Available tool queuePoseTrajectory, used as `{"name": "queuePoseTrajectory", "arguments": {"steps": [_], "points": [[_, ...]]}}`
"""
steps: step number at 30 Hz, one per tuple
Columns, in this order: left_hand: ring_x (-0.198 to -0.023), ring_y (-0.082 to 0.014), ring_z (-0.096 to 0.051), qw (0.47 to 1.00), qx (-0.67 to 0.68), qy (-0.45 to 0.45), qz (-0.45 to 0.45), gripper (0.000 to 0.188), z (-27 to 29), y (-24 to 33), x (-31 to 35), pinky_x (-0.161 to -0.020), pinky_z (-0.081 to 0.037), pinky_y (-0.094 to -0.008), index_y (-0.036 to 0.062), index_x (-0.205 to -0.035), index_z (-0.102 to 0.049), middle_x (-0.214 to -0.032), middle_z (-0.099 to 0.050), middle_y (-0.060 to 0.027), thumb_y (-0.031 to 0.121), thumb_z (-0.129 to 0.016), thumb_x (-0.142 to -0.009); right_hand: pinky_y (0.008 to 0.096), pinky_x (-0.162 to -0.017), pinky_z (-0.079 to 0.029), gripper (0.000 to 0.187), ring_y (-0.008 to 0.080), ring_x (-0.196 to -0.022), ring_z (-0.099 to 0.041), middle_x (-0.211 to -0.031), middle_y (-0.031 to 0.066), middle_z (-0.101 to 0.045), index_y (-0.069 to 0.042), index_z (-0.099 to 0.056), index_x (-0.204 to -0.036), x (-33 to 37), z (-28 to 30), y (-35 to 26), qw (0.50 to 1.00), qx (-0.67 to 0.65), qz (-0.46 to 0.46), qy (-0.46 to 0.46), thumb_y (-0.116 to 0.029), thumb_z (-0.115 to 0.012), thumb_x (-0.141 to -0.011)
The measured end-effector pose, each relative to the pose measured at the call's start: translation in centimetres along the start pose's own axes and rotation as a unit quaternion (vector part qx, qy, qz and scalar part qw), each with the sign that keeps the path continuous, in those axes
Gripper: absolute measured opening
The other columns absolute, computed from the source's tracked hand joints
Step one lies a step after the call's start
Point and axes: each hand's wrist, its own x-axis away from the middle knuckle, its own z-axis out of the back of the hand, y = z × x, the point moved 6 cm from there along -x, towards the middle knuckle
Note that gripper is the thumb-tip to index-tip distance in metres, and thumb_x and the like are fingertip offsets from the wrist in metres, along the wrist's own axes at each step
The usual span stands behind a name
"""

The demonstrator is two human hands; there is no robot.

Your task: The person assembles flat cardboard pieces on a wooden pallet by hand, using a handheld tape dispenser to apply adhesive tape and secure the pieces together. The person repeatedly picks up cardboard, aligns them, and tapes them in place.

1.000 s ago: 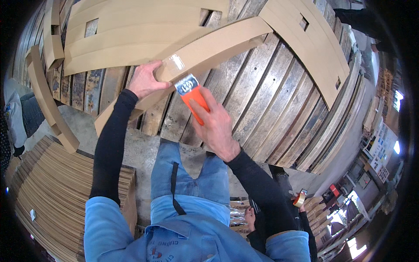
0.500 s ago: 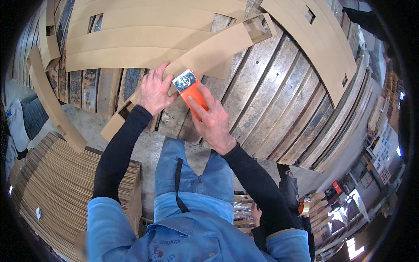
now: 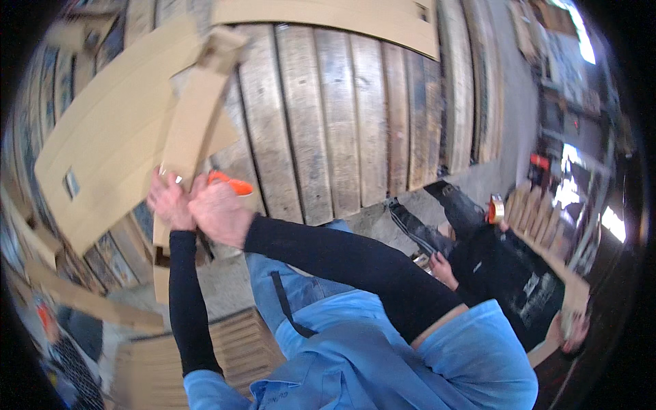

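Observation:
A long, narrow folded cardboard box [image 3: 194, 123] lies slantwise on the wooden slats, its open end at the top. My left hand [image 3: 171, 205] grips its near part, fingers curled over the cardboard. Against it, my right hand [image 3: 222, 213] is closed round an orange tape dispenser [image 3: 234, 183]. Most of the dispenser is hidden by that hand, and its serrated metal edge is hard to make out here. A small shiny spot shows by my left fingertips.
Flat cardboard sheets [image 3: 109, 137] lie beside the box and at the far edge [image 3: 342, 15] of the slatted wooden platform [image 3: 328, 116]. A stack of cardboard [image 3: 232, 342] stands near me. To the right, a co-worker in black [image 3: 512, 273] has a tape roll [image 3: 496, 209] by one hand; another person's sleeve [image 3: 75, 369] shows lower left.
My view has turned rightward, so the box appears further left and steeper. My right hand with the dispenser has come over against my left hand. The co-worker at right shows more fully.

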Motion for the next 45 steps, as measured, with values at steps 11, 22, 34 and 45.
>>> {"name": "queuePoseTrajectory", "arguments": {"steps": [11, 22, 34, 45], "points": [[-0.132, -0.0443, -0.051, 0.991, -0.096, -0.022, 0.089, 0.066, 7.5, -13.1, -4.3, -0.109, -0.043, -0.0524, -0.0018, -0.125, -0.060, -0.146, -0.052, -0.0266, 0.036, -0.086, -0.077, 0.0412, -0.105, -0.048, 0.057, 0.0325, -0.120, -0.064, -0.129, 0.0182, -0.065, -0.005, -0.058, -0.139, 14.7, 0.9, 21.9, 0.881, -0.423, -0.158, 0.142, -0.018, -0.071, -0.085], [-0.152, -0.0416, -0.027, 0.949, 0.063, -0.028, -0.308, 0.058, 4.4, 21.4, -20.1, -0.123, -0.022, -0.0583, 0.0112, -0.124, -0.061, -0.165, -0.028, -0.0225, 0.023, -0.085, -0.073, 0.0335, -0.113, -0.044, 0.068, 0.0206, -0.131, -0.058, -0.141, 0.0117, -0.061, 0.002, -0.056, -0.142, 33.4, -4.1, 42.2, 0.730, -0.565, -0.328, 0.201, 0.009, -0.061, -0.075], [-0.145, -0.0474, -0.039, 0.899, -0.086, -0.197, -0.383, 0.074, 0.2, 44.0, -35.8, -0.116, -0.040, -0.0553, 0.0094, -0.136, -0.057, -0.166, -0.023, -0.0268, 0.020, -0.079, -0.066, 0.0340, -0.118, -0.037, 0.070, 0.0255, -0.141, -0.049, -0.147, 0.0141, -0.056, -0.001, -0.059, -0.142, 35.5, -5.5, 45.3, 0.708, -0.634, -0.280, 0.135, 0.008, -0.068, -0.073], [-0.106, -0.0405, -0.065, 0.871, 0.032, -0.090, -0.482, 0.026, 10.7, 41.9, -33.0, -0.091, -0.052, -0.0503, 0.0041, -0.105, -0.058, -0.133, -0.063, -0.0179, 0.007, -0.064, -0.080, 0.0365, -0.119, -0.037, 0.063, 0.0267, -0.142, -0.049, -0.148, 0.0155, -0.056, -0.001, -0.062, -0.139, 35.3, -5.3, 46.9, 0.703, -0.656, -0.249, 0.115, 0.006, -0.068, -0.076]]}}
